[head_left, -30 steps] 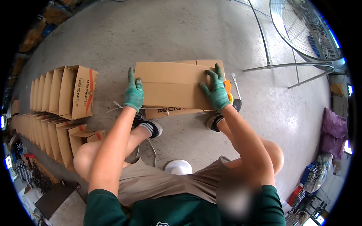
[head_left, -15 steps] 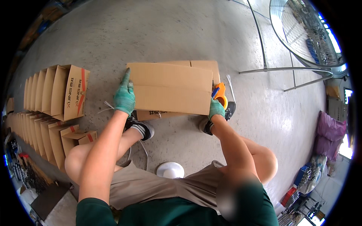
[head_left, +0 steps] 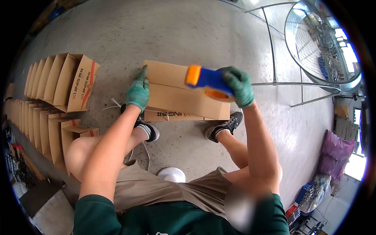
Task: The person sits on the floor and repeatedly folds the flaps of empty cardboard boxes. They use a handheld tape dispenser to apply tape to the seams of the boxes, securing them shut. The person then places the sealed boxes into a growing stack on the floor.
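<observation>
The person [head_left: 178, 211] wears a dark green short-sleeved shirt [head_left: 98, 217] with white print [head_left: 161, 234], taupe shorts [head_left: 154, 188] and black, white-trimmed shoes [head_left: 230, 123] — and, on both hands [head_left: 138, 95], green gloves [head_left: 243, 90] smudged dark in places

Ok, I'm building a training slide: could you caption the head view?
Gloved left hand at a cardboard carton's left end, gloved right hand holding a blue-and-orange tape dispenser over it.

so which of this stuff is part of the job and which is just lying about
Part of the job:
tape dispenser, in the right hand
cardboard box, left hand at its left side
open cartons in rows, probably, as they look alike

Apparently just lying about:
large fan
purple bundle
</observation>
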The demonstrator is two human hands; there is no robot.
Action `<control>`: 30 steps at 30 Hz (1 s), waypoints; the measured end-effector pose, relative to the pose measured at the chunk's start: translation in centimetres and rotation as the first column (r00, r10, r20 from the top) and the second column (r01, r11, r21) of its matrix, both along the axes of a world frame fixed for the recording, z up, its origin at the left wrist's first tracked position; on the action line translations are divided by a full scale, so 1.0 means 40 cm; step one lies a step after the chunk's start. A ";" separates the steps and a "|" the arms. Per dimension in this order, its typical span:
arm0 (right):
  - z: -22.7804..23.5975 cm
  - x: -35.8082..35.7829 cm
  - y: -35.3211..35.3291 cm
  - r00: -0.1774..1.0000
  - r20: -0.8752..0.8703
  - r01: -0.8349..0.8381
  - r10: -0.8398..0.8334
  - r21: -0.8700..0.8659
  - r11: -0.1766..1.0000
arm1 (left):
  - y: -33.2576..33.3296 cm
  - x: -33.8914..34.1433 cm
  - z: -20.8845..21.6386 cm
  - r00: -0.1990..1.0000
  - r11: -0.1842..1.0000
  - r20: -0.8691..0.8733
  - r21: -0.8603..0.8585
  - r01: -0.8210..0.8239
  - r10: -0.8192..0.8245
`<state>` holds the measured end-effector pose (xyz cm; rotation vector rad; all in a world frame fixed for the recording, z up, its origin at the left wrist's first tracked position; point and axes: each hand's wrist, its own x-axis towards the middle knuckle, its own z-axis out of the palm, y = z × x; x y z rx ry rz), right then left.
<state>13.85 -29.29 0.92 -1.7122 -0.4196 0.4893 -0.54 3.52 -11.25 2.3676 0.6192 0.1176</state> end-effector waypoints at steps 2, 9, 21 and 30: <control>-0.009 -0.021 0.040 0.986 -0.010 -0.165 0.165 -0.128 0.978 | -0.007 0.000 0.012 1.000 1.000 -0.025 0.010 -0.006 0.006; -0.034 0.013 0.017 0.945 -0.078 -0.325 0.317 -0.308 0.894 | 0.008 -0.012 -0.003 1.000 1.000 0.020 0.025 -0.013 0.013; -0.069 0.018 -0.049 0.929 -0.204 -0.354 0.308 -0.252 0.901 | -0.253 -0.026 0.163 0.958 0.232 -0.267 -0.930 -0.285 0.104; -0.046 0.019 -0.020 0.905 -0.219 -0.417 0.364 -0.298 0.859 | -0.298 0.022 0.074 0.928 0.816 0.229 -0.566 -0.118 0.293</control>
